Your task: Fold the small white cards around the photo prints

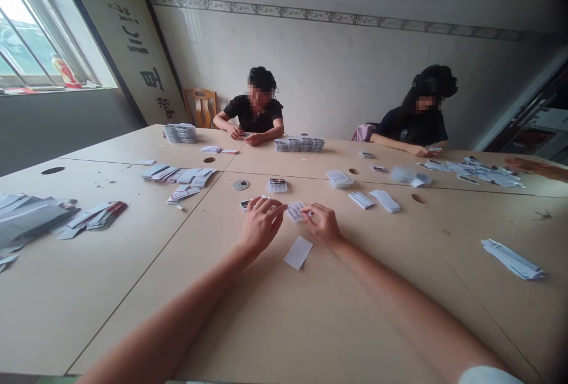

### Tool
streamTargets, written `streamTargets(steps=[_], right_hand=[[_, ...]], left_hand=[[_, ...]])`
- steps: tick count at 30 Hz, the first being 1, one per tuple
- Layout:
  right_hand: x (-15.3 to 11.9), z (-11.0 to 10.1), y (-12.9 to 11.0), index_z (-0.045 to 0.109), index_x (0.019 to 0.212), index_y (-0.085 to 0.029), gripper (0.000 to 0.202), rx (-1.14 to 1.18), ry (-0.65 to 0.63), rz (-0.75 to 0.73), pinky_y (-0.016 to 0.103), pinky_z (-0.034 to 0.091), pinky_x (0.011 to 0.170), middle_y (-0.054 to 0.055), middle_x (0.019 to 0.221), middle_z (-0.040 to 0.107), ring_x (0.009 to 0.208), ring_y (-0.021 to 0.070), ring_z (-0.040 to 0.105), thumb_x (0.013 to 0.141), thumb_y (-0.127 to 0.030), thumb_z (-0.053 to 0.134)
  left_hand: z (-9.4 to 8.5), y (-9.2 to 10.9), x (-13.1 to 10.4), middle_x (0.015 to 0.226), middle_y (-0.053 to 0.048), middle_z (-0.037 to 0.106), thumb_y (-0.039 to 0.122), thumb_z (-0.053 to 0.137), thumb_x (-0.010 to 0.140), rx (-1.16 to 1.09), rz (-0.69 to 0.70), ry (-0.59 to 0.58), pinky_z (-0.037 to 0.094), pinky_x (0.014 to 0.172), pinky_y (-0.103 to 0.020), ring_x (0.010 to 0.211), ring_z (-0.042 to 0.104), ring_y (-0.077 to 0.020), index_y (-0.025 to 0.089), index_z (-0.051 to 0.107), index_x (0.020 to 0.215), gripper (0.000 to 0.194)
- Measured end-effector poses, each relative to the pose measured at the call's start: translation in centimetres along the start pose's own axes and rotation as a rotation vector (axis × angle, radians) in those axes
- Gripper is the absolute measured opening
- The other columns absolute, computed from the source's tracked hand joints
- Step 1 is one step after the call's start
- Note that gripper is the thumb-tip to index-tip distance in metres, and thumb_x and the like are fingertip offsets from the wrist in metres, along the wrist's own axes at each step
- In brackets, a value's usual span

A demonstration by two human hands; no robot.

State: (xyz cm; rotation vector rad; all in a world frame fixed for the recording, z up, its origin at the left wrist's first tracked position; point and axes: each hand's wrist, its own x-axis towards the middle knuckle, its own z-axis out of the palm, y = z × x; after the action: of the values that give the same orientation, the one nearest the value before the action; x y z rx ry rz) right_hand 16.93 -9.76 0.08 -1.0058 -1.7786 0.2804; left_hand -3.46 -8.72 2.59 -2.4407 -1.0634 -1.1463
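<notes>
In the middle of the table, my right hand (325, 224) pinches the right edge of a small clear plastic case (296, 211) with pale compartments. My left hand (262, 224) is closed, its fingertips at the case's left edge. Just below the case lies a blank white card (299, 252). Partly hidden behind my left hand are some dark-printed cards (244, 205). A short stack of clear cases (277, 186), topped by a dark card, stands beyond my hands.
Paper bundles (177, 177) and a large paper pile (31, 218) lie left. Clear cases (339, 179), folded papers (385, 200) and a long bundle (512, 258) lie right. Two people (255, 106) sit opposite; another person's hand (523, 166) reaches in from the right. Cable holes (418, 199) pierce the table.
</notes>
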Motion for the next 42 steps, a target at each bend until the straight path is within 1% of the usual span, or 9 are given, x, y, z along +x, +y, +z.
streamTargets(steps=[4, 8, 11, 14, 18, 22, 29, 36, 42], right_hand=[[-0.2, 0.7, -1.3, 0.067, 0.081, -0.016, 0.030, 0.477, -0.113, 0.270, 0.027, 0.046, 0.055, 0.003, 0.070, 0.065, 0.055, 0.0139, 0.060, 0.089, -0.043, 0.054], [0.1, 1.3, -1.7, 0.066, 0.079, -0.015, 0.040, 0.695, -0.253, 0.413, 0.024, 0.043, 0.051, 0.004, 0.073, 0.066, 0.053, 0.0117, 0.060, 0.086, -0.052, 0.054], [0.5, 1.4, -1.1, 0.067, 0.079, -0.015, 0.038, 0.783, -0.291, 0.487, 0.025, 0.046, 0.053, 0.004, 0.074, 0.066, 0.054, 0.0113, 0.060, 0.082, -0.052, 0.060], [0.7, 1.5, -0.3, 0.068, 0.081, -0.015, 0.029, 0.859, -0.290, 0.538, 0.027, 0.050, 0.059, 0.003, 0.075, 0.068, 0.057, 0.0119, 0.062, 0.076, -0.043, 0.069], [0.7, 1.7, 0.3, 0.068, 0.077, -0.015, 0.023, 0.885, -0.250, 0.590, 0.026, 0.050, 0.061, 0.002, 0.071, 0.068, 0.057, 0.0117, 0.062, 0.070, -0.035, 0.073], [0.7, 1.7, 0.2, 0.068, 0.078, -0.016, 0.022, 0.885, -0.221, 0.592, 0.027, 0.051, 0.063, 0.000, 0.068, 0.067, 0.058, 0.0120, 0.063, 0.069, -0.035, 0.074], [0.6, 1.6, 0.0, 0.068, 0.077, -0.018, 0.024, 0.846, -0.253, 0.546, 0.029, 0.054, 0.068, -0.001, 0.071, 0.066, 0.062, 0.0126, 0.063, 0.070, -0.040, 0.075], [0.4, 1.8, -0.1, 0.067, 0.077, -0.018, 0.026, 0.827, -0.261, 0.540, 0.029, 0.054, 0.063, 0.000, 0.067, 0.064, 0.060, 0.0131, 0.062, 0.071, -0.042, 0.075], [0.3, 2.1, 0.2, 0.068, 0.077, -0.020, 0.025, 0.753, -0.272, 0.504, 0.032, 0.055, 0.062, 0.001, 0.069, 0.064, 0.059, 0.0146, 0.061, 0.073, -0.044, 0.073]], left_hand=[[-0.5, 0.8, 0.1, 0.099, -0.003, 0.069, 0.018, 0.051, 0.091, 0.063, 0.082, -0.046, 0.036, 0.097, -0.043, 0.094, 0.059, -0.0192, 0.028, 0.068, 0.107, 0.026], [-0.5, 0.9, 0.0, 0.097, -0.003, 0.068, 0.021, 0.052, 0.091, 0.064, 0.087, -0.091, 0.037, 0.093, -0.042, 0.091, 0.058, -0.0192, 0.030, 0.070, 0.103, 0.023], [-0.2, 0.6, 0.0, 0.092, -0.003, 0.068, 0.023, 0.052, 0.092, 0.059, 0.095, -0.096, 0.038, 0.089, -0.040, 0.087, 0.059, -0.0184, 0.029, 0.071, 0.101, 0.022], [0.2, 0.1, -0.1, 0.092, -0.002, 0.069, 0.024, 0.051, 0.093, 0.052, 0.121, -0.106, 0.037, 0.090, -0.040, 0.087, 0.060, -0.0173, 0.030, 0.069, 0.103, 0.022], [0.6, -0.1, -0.2, 0.098, -0.004, 0.070, 0.032, 0.052, 0.092, 0.020, 0.086, -0.147, 0.039, 0.089, -0.039, 0.091, 0.062, -0.0190, 0.028, 0.067, 0.109, 0.023], [0.9, -0.2, -0.3, 0.094, -0.005, 0.072, 0.040, 0.052, 0.091, -0.078, -0.025, -0.193, 0.043, 0.085, -0.037, 0.087, 0.063, -0.0200, 0.025, 0.068, 0.109, 0.028], [1.0, 0.0, -0.2, 0.091, -0.003, 0.074, 0.033, 0.052, 0.091, -0.332, -0.198, -0.247, 0.049, 0.073, -0.030, 0.078, 0.067, -0.0178, 0.023, 0.071, 0.100, 0.023], [0.8, 0.5, 0.0, 0.089, -0.003, 0.075, 0.025, 0.055, 0.087, -0.362, -0.215, -0.230, 0.050, 0.073, -0.030, 0.077, 0.068, -0.0181, 0.022, 0.072, 0.092, 0.019], [1.0, 0.3, -0.2, 0.084, -0.001, 0.075, 0.034, 0.060, 0.085, -0.307, -0.207, -0.200, 0.050, 0.074, -0.031, 0.074, 0.067, -0.0172, 0.023, 0.072, 0.086, 0.016]])
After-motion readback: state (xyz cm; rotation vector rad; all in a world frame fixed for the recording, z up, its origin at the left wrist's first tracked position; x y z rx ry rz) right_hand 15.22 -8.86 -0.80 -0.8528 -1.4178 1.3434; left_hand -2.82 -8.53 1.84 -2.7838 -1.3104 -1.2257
